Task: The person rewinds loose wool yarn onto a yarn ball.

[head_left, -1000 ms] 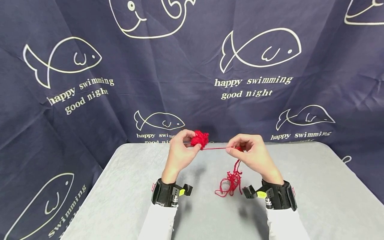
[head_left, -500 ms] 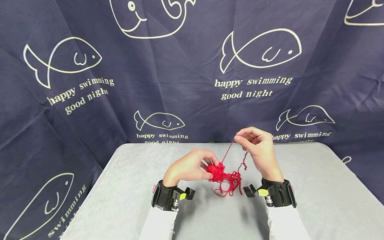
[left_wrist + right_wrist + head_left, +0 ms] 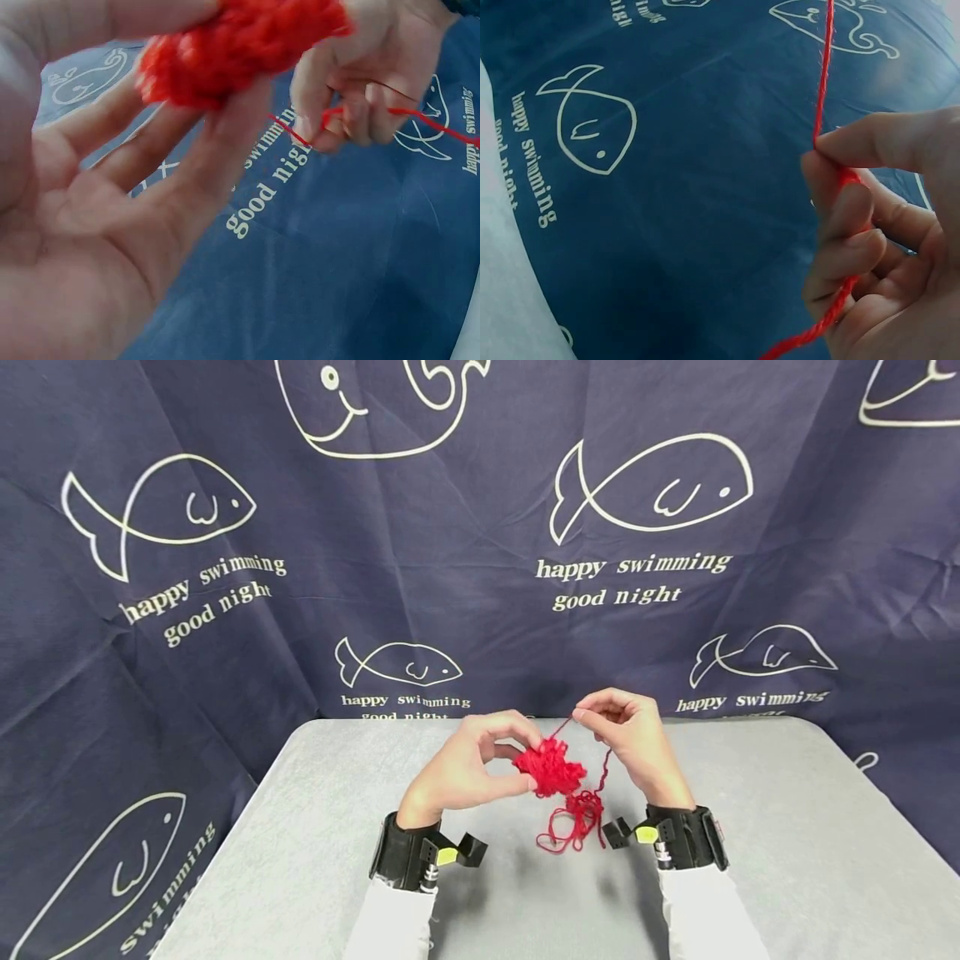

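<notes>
Left hand (image 3: 457, 772) fingers (image 3: 217, 150) pinch red yarn ball (image 3: 550, 767) above grey tabletop (image 3: 300, 860), strand (image 3: 561, 728) runs up-right to right hand (image 3: 630, 739), fingers (image 3: 847, 210) pinched on it, loose yarn tangle (image 3: 573, 818) lying on tabletop below.

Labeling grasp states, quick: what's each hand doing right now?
Left hand: holds the red yarn ball between thumb and fingers.
Right hand: pinches the red yarn strand.

Right hand (image 3: 885, 247) pinching red yarn (image 3: 823, 75) between thumb and forefinger; strand running up, navy fish cloth (image 3: 667, 187) behind.
</notes>
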`<state>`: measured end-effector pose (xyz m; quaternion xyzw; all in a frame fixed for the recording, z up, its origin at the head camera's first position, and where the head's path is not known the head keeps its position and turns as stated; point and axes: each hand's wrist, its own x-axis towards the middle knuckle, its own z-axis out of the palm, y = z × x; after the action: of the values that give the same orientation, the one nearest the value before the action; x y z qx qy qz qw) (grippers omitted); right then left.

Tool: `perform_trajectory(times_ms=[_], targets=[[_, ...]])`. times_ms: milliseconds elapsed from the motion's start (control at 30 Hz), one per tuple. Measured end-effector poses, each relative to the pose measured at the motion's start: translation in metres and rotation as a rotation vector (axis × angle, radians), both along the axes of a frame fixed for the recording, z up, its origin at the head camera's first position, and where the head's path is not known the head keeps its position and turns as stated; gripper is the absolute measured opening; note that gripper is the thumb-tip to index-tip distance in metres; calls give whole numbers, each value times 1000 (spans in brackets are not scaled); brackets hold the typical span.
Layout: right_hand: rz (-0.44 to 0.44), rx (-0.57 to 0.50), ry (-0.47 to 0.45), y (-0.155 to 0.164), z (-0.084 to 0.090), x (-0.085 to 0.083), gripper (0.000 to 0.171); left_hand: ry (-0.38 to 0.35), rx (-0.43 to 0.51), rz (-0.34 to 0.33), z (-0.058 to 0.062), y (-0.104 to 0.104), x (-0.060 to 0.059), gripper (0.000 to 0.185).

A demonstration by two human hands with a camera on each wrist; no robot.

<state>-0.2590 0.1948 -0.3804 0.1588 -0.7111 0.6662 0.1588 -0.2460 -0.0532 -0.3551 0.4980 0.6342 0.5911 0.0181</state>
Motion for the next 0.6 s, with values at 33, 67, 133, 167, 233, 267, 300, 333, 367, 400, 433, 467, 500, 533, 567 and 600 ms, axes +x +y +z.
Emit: perform_trajectory(times_ms=[33,67,133,167,233,267,300,333,367,400,433,467,500,533,567,600], targets=[[6,27,-12,0,-1,0,14,-15,45,22,0,0,0,29],[14,54,-23,-1,-2,-1,14,-32,93,48,1,0,-1,30],[32,110,-43,-2,-4,-1,12,-80,191,107,1,0,-2,32],[44,135,-51,-3,-5,-2,11,-108,241,139,1,0,-2,33],[79,186,-45,-6,-6,-2,9,-168,337,214,1,1,-4,34],[98,210,-36,-8,-6,-1,8,-202,383,254,1,1,-4,33],[114,236,-28,-10,-6,-1,7,-233,424,298,1,1,-5,31],[130,261,-17,-11,-6,-1,7,-260,459,340,1,1,-6,30],[143,286,-3,-13,-6,0,6,-283,489,381,1,1,-7,29],[155,311,9,-14,-6,1,6,-303,513,421,1,1,-8,29],[165,333,20,-15,-6,1,7,-322,533,456,0,1,-9,29],[170,355,31,-16,-6,2,7,-334,544,490,0,1,-10,29],[175,375,38,-17,-6,3,8,-340,547,527,0,1,-10,29],[183,389,45,-18,-5,4,9,-340,541,566,-1,1,-11,29],[191,403,50,-18,-4,5,10,-335,530,610,-1,1,-12,30],[200,418,57,-19,-3,7,11,-325,515,653,-2,0,-14,31]])
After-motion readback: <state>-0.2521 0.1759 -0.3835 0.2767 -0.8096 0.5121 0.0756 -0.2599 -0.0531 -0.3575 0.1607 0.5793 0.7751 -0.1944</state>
